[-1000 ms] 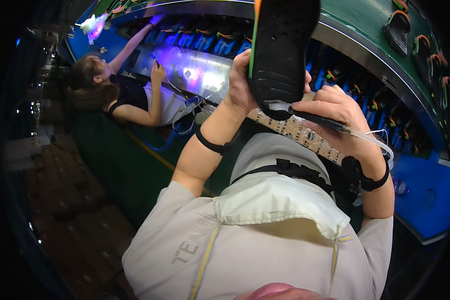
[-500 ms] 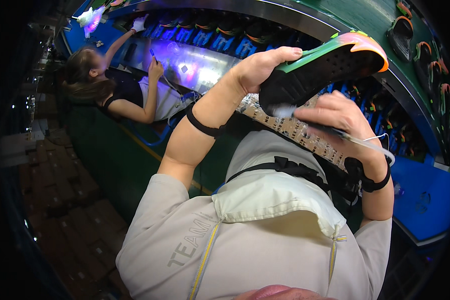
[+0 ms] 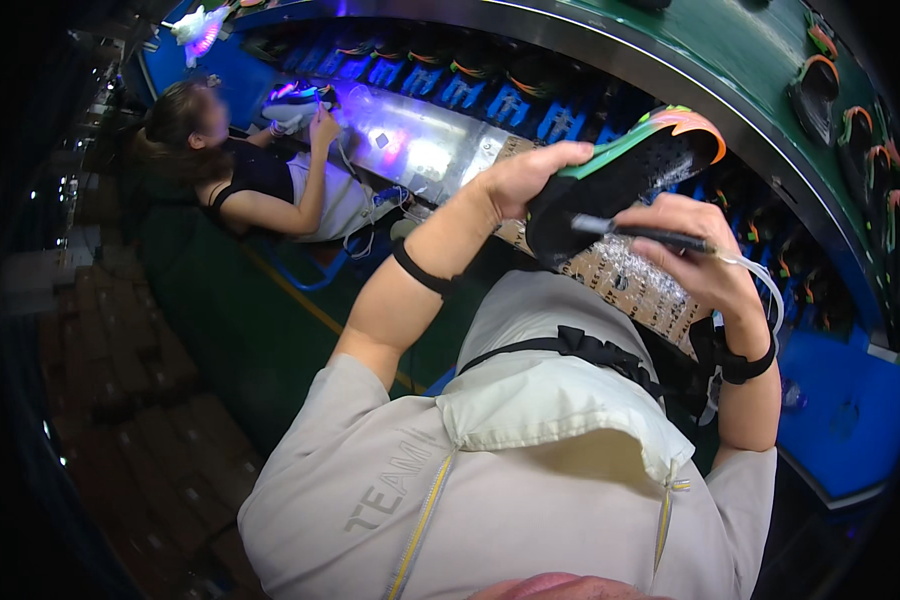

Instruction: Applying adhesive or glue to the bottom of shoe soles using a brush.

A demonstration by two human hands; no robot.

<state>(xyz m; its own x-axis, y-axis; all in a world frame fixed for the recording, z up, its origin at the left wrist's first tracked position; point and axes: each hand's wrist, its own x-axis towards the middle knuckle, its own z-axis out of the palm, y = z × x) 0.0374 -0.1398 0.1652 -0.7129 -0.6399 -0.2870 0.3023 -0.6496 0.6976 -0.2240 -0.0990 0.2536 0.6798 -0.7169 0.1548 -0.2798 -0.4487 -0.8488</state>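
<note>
My left hand (image 3: 535, 180) is closed on the heel end of a shoe sole (image 3: 625, 175), thumb along its rim. The sole is black inside, with a green side running into an orange and pink toe. It is tilted, its hollow inner face toward me. Between the fingers and thumb of my right hand (image 3: 692, 235) is a brush (image 3: 660, 237) with a dark handle and pale bristles. The bristle end lies over the inside of the sole near the heel; whether it touches cannot be made out. A clear tube (image 3: 765, 275) trails from the handle past my right wrist.
Printed brown cardboard under clear film (image 3: 660, 310) covers the bench below my hands. Behind it runs a rack of blue holders (image 3: 505, 105) with soles. Farther back, a green conveyor (image 3: 750, 60) carries more soles. A co-worker (image 3: 255, 185) sits at the left, handling a lit shoe part.
The sole has moved slightly down and left in my left hand. My right hand has shifted a little, the brush now showing sharply. The co-worker has drawn a gloved hand back from the rack.
</note>
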